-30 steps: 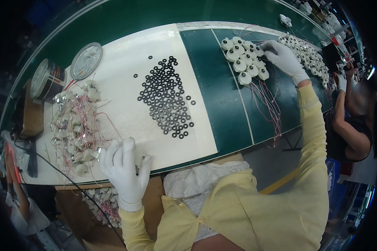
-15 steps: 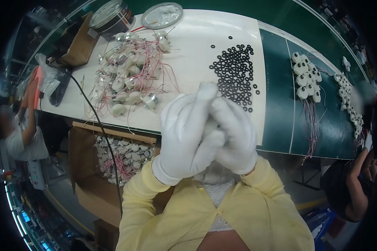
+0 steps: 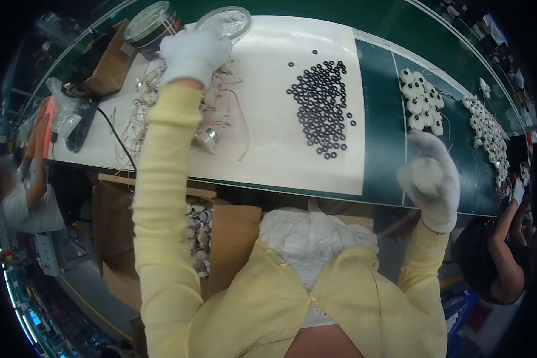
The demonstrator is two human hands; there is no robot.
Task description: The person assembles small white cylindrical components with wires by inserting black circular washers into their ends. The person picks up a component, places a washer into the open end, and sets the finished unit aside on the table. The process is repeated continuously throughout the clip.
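Observation:
My left hand [image 3: 195, 55], in a white glove, reaches over the far end of a heap of small white and metal motors with pink wires [image 3: 209, 138]. Its fingers point away and are hidden by the back of the hand. Over the green mat at the right is my gloved right hand [image 3: 434, 185], fingers curled inward. A blurred pale shape lies in its grasp, too unclear to name. Just beyond this hand sits a cluster of white rounded parts with black centres [image 3: 420, 102].
Many black rings [image 3: 322, 101] lie spread on the white table. A dark tub [image 3: 155, 33] and a round clear lid [image 3: 225, 22] stand far left. A cardboard box [image 3: 235, 238] of similar parts sits below the table's edge. More white parts [image 3: 489, 134] lie far right, near another person's gloved hand [image 3: 518, 191].
Both hands were together in front of my chest and have parted. The left has gone far left to the motor heap, the right out to the right over the green mat.

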